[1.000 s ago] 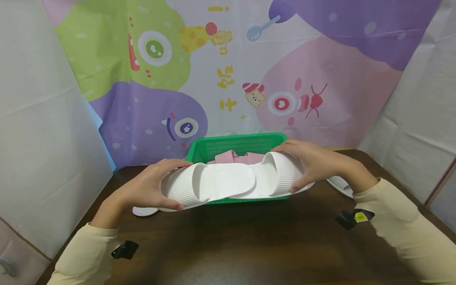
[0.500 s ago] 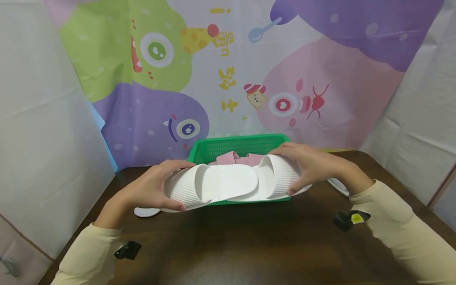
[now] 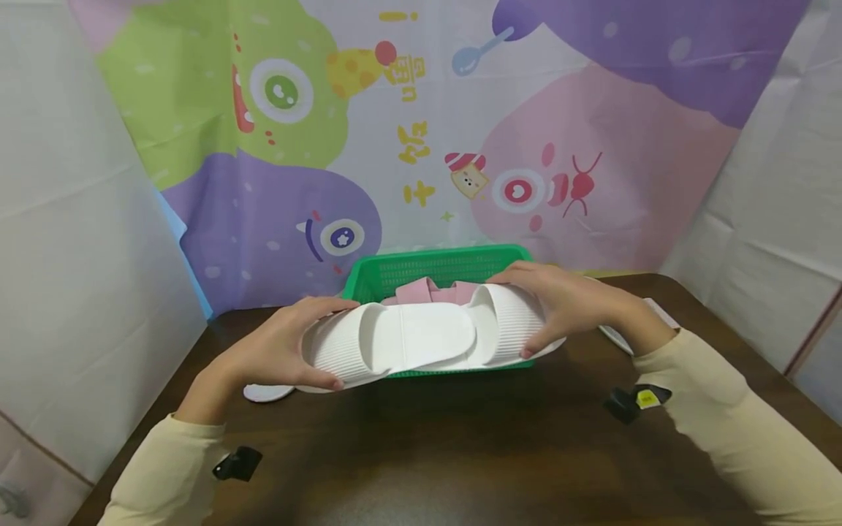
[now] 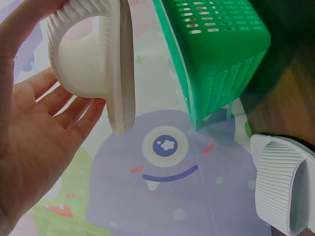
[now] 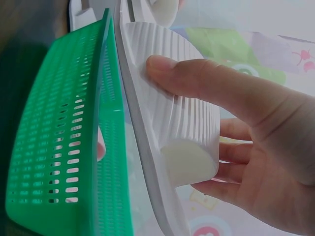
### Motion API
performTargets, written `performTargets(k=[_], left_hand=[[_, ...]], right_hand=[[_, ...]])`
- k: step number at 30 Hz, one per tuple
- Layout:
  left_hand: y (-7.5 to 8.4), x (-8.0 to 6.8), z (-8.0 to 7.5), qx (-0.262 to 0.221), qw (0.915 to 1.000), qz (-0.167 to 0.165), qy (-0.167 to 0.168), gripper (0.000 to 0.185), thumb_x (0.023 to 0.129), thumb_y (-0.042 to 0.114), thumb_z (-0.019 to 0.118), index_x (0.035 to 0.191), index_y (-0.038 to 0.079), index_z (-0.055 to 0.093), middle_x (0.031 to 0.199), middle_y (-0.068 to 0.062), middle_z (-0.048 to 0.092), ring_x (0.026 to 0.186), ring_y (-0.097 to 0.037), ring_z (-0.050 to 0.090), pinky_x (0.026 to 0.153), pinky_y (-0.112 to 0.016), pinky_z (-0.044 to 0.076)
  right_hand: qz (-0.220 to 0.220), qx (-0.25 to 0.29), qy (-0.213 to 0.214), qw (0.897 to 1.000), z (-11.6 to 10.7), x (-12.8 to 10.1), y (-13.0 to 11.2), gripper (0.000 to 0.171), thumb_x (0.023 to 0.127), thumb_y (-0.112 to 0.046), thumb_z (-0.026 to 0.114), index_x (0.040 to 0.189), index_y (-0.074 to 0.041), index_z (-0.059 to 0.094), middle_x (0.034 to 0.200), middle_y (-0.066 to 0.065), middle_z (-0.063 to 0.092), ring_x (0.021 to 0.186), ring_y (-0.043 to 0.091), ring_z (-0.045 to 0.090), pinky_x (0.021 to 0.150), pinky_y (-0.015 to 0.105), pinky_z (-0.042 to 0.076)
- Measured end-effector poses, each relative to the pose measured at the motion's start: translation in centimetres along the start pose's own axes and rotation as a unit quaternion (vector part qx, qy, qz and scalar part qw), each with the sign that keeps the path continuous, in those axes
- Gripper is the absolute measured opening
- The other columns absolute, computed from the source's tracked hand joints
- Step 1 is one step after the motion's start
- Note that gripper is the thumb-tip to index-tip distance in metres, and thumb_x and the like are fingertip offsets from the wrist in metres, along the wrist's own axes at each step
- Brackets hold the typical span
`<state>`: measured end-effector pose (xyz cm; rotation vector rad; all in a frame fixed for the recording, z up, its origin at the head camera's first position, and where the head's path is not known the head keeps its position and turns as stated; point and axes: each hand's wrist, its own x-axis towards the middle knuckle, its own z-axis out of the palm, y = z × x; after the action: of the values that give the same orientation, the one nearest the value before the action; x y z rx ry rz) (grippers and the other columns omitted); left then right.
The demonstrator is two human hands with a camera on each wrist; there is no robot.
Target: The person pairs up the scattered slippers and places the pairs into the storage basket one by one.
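Observation:
Two white ribbed slippers are held sole-down and overlapping just above the front rim of a green mesh basket (image 3: 421,267). My left hand (image 3: 263,351) grips the strap of the left slipper (image 3: 349,343), thumb in front. My right hand (image 3: 572,307) grips the strap of the right slipper (image 3: 506,321). In the left wrist view the left slipper (image 4: 93,59) lies against my palm (image 4: 29,147) beside the basket (image 4: 216,49). In the right wrist view my thumb (image 5: 221,83) presses the ribbed strap of the right slipper (image 5: 172,123) next to the basket (image 5: 59,147).
Pink slippers (image 3: 434,292) lie inside the basket. Another white slipper (image 3: 266,392) lies on the dark wooden table (image 3: 460,453) at the left, and one more (image 3: 618,337) at the right behind my right wrist. A cartoon backdrop hangs behind the table.
My right hand has slid its slipper slightly to the left, so the two slippers overlap a little more. The left hand has hardly moved.

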<state>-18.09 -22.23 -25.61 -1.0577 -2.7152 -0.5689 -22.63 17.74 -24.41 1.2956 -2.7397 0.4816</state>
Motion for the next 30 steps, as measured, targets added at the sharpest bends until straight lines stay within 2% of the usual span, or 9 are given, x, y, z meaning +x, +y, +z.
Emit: performTargets(k=[5, 11, 30], left_hand=[[-0.1, 0.4, -0.1, 0.002, 1.0000, 0.005, -0.004, 0.090, 0.058, 0.039, 0.090, 0.136, 0.017, 0.051, 0.126, -0.002, 0.059, 0.106, -0.018, 0.052, 0.077, -0.033, 0.049], [0.0, 1.0, -0.3, 0.002, 0.9999, 0.004, -0.011, 0.091, 0.058, 0.040, 0.090, 0.137, 0.018, 0.050, 0.130, -0.002, 0.058, 0.110, -0.020, 0.052, 0.080, -0.036, 0.049], [-0.4, 0.9, 0.2, -0.003, 0.9999, -0.010, -0.013, 0.090, 0.058, 0.042, 0.089, 0.136, 0.018, 0.050, 0.128, -0.002, 0.058, 0.109, -0.020, 0.051, 0.080, -0.036, 0.050]], right_hand=[[-0.009, 0.002, 0.004, 1.000, 0.1, 0.2, 0.0, 0.090, 0.058, -0.038, 0.091, 0.135, -0.013, 0.052, 0.126, 0.001, 0.057, 0.109, 0.016, 0.050, 0.086, 0.036, 0.051], [0.002, 0.005, 0.012, 1.000, 0.3, 0.2, 0.1, 0.091, 0.057, -0.039, 0.091, 0.135, -0.014, 0.052, 0.125, 0.000, 0.057, 0.109, 0.016, 0.050, 0.083, 0.033, 0.052], [-0.010, 0.001, 0.012, 1.000, 0.9, 1.3, 0.0, 0.091, 0.057, -0.041, 0.090, 0.136, -0.016, 0.051, 0.126, 0.000, 0.056, 0.111, 0.015, 0.049, 0.083, 0.033, 0.053]])
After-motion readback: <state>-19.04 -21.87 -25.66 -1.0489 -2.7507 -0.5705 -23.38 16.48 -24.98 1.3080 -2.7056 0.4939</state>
